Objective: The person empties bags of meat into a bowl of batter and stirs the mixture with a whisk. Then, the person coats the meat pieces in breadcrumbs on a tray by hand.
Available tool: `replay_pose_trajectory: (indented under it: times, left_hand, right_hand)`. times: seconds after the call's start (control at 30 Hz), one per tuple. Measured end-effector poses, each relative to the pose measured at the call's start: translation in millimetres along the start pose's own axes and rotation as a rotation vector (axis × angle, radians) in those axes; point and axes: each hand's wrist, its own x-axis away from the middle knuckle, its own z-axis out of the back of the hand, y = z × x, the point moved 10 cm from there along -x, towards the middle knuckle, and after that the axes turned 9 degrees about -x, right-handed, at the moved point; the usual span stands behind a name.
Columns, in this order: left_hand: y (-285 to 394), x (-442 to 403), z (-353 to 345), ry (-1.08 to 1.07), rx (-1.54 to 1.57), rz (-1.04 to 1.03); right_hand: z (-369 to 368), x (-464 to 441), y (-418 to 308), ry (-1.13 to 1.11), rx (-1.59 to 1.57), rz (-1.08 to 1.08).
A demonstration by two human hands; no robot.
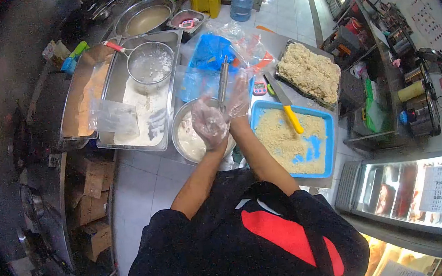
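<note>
Left of centre: metal pan [174,86] of white powder, with a red-handled sieve [150,63] over its far end. Next, mixing bowl [174,136], centre of frame, pale mix inside. Left hand [209,122], clear glove smeared white, is over the bowl; its fingers look curled, can't tell if they hold anything. Whisk [223,84] leans up between the hands. Right hand [239,97], also gloved, is just beside the whisk; can't tell if its fingers are together or apart. Best handling, I'd judge: keep both gloves above the bowl so drips land inside, avoid knocking the whisk. Right of centre: blue tray [331,137] of crumbs, yellow-handled knife [289,110] lying across its far edge; wet gloves there would likely clump the crumbs.
</note>
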Motion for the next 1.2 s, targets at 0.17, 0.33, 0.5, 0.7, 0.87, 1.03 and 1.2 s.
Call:
replay_pose_trajectory:
  times: [0.17,0.33,0.5,0.7,0.87,1.03,1.2]
  left_hand:
    - [70.3,14.2,-8.5,-0.064,-0.121,-0.367]
    - [39.3,25.4,-12.5,-0.17,-0.089,-0.247]
    - [10.0,6.9,16.9,-0.228,-0.005,-0.041]
    - [-97.6,22.7,54.0,-0.946,-1.095,0.033]
    - [-110.1,61.8,16.4,-1.427,-1.223,0.073]
    - [-142.0,82.3,-5.8,-1.561,-1.418,-0.04]
    - [-147.0,90.0,-9.4,-1.67,-1.371,-0.127]
  right_hand:
    - [-13.2,-10.3,14.7,-0.06,0.034,0.035]
    - [20.1,-19.2,4.8,0.115,-0.834,-0.207]
    - [69.1,-27.7,50.9,0.211,-1.266,-0.423]
    - [122.6,51.7,140.1,0.008,-0.857,-0.632]
    - [130.6,127.9,176.9,0.011,-0.764,-0.928]
    - [118.2,150.9,176.2,0.005,-0.79,-0.883]
    - [133.8,141.2,180.2,-0.058,-0.656,-0.835]
